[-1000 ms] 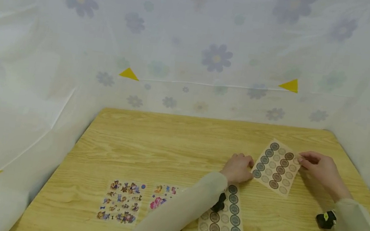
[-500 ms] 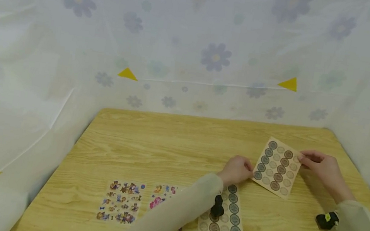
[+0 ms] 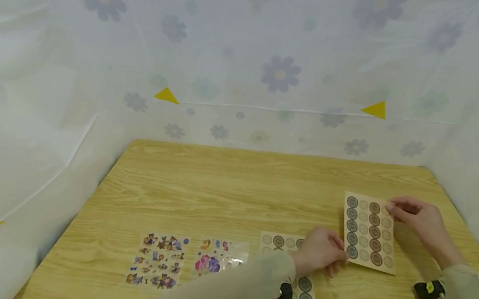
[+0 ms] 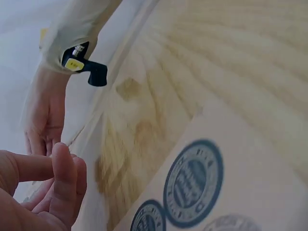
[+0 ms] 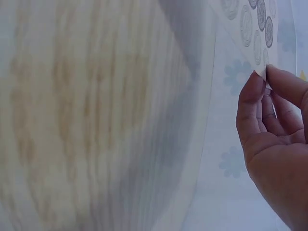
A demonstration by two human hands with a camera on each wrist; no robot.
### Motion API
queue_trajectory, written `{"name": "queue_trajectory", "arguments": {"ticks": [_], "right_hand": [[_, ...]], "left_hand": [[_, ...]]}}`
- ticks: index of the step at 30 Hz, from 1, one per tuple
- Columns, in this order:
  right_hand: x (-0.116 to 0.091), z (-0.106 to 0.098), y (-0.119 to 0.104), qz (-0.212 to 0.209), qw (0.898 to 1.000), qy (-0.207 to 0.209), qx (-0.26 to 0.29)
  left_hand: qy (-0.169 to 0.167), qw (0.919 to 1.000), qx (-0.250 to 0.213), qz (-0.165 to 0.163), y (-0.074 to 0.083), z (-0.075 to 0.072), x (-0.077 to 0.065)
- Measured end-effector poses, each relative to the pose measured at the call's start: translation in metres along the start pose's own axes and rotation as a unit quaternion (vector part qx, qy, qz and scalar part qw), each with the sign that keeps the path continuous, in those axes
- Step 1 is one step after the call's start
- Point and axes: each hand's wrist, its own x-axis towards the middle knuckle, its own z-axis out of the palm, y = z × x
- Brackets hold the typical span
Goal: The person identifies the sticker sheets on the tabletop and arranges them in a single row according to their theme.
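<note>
A cream sheet of round stickers (image 3: 368, 231), printed in rows of blue-grey, pale and brown circles, is held tilted above the right part of the table. My right hand (image 3: 425, 224) pinches its upper right corner between thumb and fingers; the right wrist view shows that corner in my right hand (image 5: 274, 130). At the lower left corner, my left hand (image 3: 319, 251) pinches the sheet with its fingertips. Under my left hand and forearm lies a second sheet of round stickers (image 3: 270, 239), partly covered. Its blue circles show large beside my left hand (image 4: 53, 192) in the left wrist view.
Two clear sheets with colourful cartoon stickers lie to the left: one sheet with puppies (image 3: 157, 260), one with ponies (image 3: 208, 261) partly under my left sleeve. The wooden table (image 3: 217, 182) is enclosed by white flowered curtains (image 3: 232, 67) at the back and sides.
The held sheet has turned from slanted to nearly upright, its lower left corner moving right and toward me with my left hand. My right hand has stayed nearly in place.
</note>
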Motion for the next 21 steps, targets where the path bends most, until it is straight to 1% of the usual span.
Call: {"name": "queue_trajectory", "arguments": {"ticks": [3,9,12,17,21], "right_hand": [[-0.002,0.0,-0.001,0.003,0.999,-0.01,-0.03],[-0.008,0.001,-0.003,0.003,0.998,-0.034,-0.05],[-0.013,0.002,-0.003,-0.001,0.997,-0.045,-0.06],[-0.022,0.005,-0.003,-0.013,0.997,-0.053,-0.062],[-0.03,0.008,-0.002,-0.02,0.997,-0.058,-0.047]], "left_hand": [[-0.01,0.9998,-0.015,-0.009,0.0,0.005,-0.009],[-0.011,0.9993,0.0,-0.036,-0.001,0.009,-0.02],[-0.02,0.9984,-0.002,-0.052,-0.003,0.009,-0.025],[-0.054,0.9946,-0.045,-0.076,-0.005,0.01,-0.033],[-0.075,0.9881,-0.09,-0.1,-0.006,0.013,-0.04]]}}
